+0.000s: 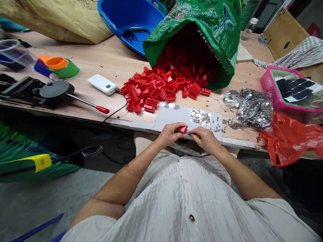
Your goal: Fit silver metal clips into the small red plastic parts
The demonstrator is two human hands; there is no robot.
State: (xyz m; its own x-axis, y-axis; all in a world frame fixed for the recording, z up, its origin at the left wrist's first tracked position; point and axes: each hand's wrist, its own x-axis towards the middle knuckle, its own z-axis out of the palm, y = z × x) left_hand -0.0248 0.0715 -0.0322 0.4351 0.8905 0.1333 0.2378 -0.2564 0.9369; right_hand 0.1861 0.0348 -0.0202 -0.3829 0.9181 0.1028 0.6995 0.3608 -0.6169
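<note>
My left hand [169,135] is closed on a small red plastic piece [182,129], pinched between thumb and fingers at the front edge of the table. Closed too, my right hand [207,139] grips a slim tool [195,134] with a metal tip and a dark, yellowish handle. Its tip points left and meets the red piece; whether it is inside cannot be made out. Just beyond my hands lies a grey sheet [174,117] bearing small shiny metal parts [200,117]. A heap of similar red pieces [151,88] spills from a green sack [191,15].
Left of the heap are a white power bank [103,84] with a cable and a hand press [57,89] with a red-tipped lever. Bagged metal parts [255,108], a pink basket [268,89] and a red plastic bag [295,134] stand right. A blue basin [111,20] is behind.
</note>
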